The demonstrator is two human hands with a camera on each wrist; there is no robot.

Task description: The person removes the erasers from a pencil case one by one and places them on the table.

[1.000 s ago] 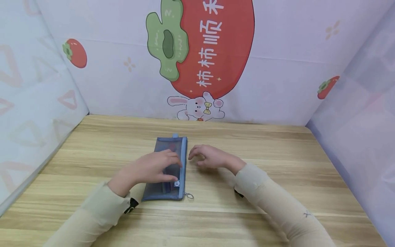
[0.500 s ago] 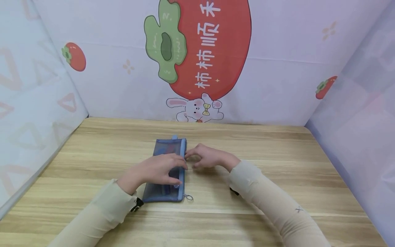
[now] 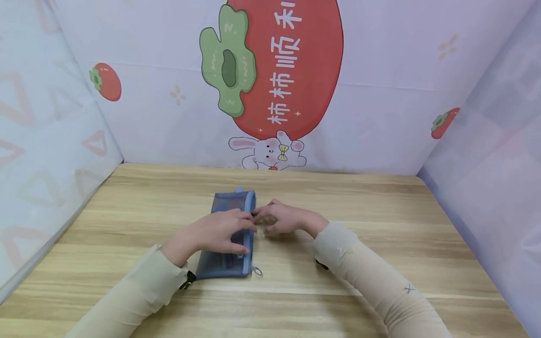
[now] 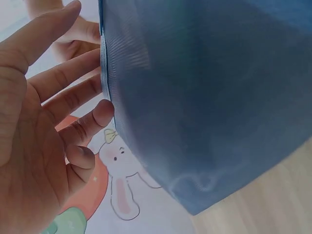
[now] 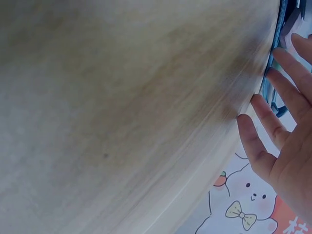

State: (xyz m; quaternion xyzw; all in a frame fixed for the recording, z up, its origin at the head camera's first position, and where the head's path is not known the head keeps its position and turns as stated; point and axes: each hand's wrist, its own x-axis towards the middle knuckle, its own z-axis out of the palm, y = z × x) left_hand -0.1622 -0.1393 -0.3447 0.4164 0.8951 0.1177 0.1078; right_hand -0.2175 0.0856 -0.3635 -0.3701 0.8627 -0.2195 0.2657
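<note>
A blue mesh zipper pouch (image 3: 207,263) lies flat on the table, a zipper along its right side and a small ring pull (image 3: 257,271) at its near end. Blurred blue and reddish contents show through the mesh. Over the pouch reaches my left hand (image 3: 217,231), its bent fingers loose at the zipper side and its thumb apart; in the left wrist view the fingertips meet the pouch edge (image 4: 109,92). From the right, my right hand (image 3: 285,219) touches that same side with its fingertips, thumb apart. A dark thing (image 5: 291,27) beside its fingers is only partly visible.
The wood-grain table (image 3: 363,211) meets a white printed backdrop (image 3: 380,112) at its far edge. Pale printed side walls stand left (image 3: 46,141) and right (image 3: 498,178). Black straps (image 3: 188,280) show at the sleeve cuffs.
My left hand has shifted slightly right, towards the zipper side. The right hand has come left from beside the pouch until its fingertips meet the edge. The pouch has barely moved.
</note>
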